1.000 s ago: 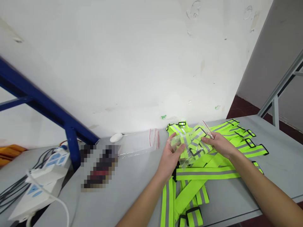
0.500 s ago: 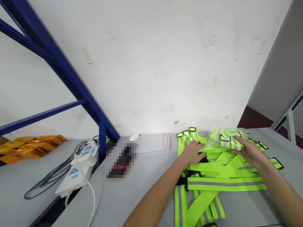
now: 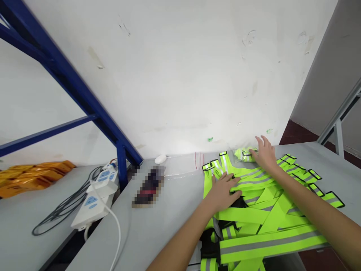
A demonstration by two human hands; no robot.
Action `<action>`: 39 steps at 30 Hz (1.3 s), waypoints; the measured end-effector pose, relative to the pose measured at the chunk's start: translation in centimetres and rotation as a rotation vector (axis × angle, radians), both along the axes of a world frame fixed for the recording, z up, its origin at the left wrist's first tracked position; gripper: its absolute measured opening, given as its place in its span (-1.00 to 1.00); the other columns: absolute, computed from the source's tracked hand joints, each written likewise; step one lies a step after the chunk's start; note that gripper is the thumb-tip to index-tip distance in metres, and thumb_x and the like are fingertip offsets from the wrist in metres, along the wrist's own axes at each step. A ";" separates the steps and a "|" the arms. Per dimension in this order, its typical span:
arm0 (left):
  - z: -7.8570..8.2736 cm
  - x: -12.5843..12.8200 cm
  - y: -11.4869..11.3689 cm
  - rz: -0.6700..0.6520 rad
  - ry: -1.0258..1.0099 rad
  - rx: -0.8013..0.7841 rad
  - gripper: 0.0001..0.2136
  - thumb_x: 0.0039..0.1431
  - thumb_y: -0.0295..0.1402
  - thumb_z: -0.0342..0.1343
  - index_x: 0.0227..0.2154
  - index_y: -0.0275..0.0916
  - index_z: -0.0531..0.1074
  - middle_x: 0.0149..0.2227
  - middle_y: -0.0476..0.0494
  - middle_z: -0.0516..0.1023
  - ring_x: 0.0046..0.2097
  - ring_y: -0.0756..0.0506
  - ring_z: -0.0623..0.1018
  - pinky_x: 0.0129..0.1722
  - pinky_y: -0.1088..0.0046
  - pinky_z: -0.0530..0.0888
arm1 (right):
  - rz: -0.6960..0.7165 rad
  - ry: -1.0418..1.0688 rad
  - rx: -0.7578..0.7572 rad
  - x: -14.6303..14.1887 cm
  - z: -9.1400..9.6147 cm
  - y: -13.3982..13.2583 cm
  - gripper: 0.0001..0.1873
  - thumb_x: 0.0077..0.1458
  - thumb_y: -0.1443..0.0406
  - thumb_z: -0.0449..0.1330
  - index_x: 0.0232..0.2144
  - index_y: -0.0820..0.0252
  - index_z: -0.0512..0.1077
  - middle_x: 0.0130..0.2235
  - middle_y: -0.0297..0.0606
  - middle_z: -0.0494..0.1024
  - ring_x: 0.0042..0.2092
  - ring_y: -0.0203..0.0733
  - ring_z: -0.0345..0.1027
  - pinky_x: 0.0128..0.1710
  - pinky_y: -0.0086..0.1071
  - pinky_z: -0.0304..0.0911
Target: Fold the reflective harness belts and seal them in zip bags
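A pile of neon-yellow reflective straps (image 3: 270, 210) with grey stripes and black buckles spreads over the right part of the grey table. My left hand (image 3: 224, 191) lies on the pile's left side, fingers spread. At the back, against the wall, a clear zip bag (image 3: 244, 154) holds folded reflective straps. My right hand (image 3: 265, 153) is just right of that bag, fingers apart and raised, with nothing in its grasp. Whether its fingers still touch the bag I cannot tell.
Flat clear zip bags (image 3: 183, 165) with red seals lie along the wall, beside a white computer mouse (image 3: 160, 159). A pixelated dark item (image 3: 149, 188) lies nearby. Left are a blue metal frame (image 3: 122, 165), a power strip (image 3: 94, 207) with cables, and orange packages (image 3: 36, 177).
My right hand has moved left and back with the bagged straps and let go of them by the wall. The strap pile has shifted toward me. My left hand stays on it.
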State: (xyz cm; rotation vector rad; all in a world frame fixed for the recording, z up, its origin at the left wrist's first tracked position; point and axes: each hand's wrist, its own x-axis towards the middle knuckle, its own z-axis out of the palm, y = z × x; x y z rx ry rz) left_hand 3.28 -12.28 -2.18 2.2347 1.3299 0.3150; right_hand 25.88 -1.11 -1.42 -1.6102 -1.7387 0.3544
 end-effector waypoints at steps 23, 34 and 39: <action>-0.6 -0.8 8.4 -0.088 -0.060 -0.032 -0.42 0.12 0.03 0.04 0.21 0.04 0.20 0.32 -0.11 0.11 0.35 -0.30 0.01 0.23 -0.15 -0.42 | 0.105 -0.838 0.001 7.9 -3.2 4.5 -0.37 0.27 0.03 -0.19 0.21 0.27 0.21 0.07 0.16 0.38 0.14 0.25 0.16 0.08 0.11 0.04; 1.5 -2.9 7.6 0.187 -0.801 -0.048 -0.54 0.27 -0.02 -0.15 -0.02 -0.19 0.45 0.07 -0.23 0.47 0.11 -0.19 0.44 0.10 0.21 0.34 | 0.254 -0.524 0.080 8.4 -1.4 3.9 -0.44 0.21 0.04 -0.04 0.12 0.28 0.26 0.07 0.08 0.27 0.07 0.09 0.25 0.06 -0.16 0.20; 2.4 -5.8 4.9 0.354 -0.843 0.022 -0.69 0.21 -0.12 0.00 -0.33 -0.26 0.49 -0.27 -0.16 0.57 -0.27 -0.08 0.54 -0.21 0.39 0.44 | 0.309 -0.326 0.342 3.6 1.1 0.8 -0.71 0.23 0.26 -0.04 -0.11 0.20 0.40 -0.29 -0.12 0.43 -0.25 -0.07 0.38 -0.24 -0.22 0.33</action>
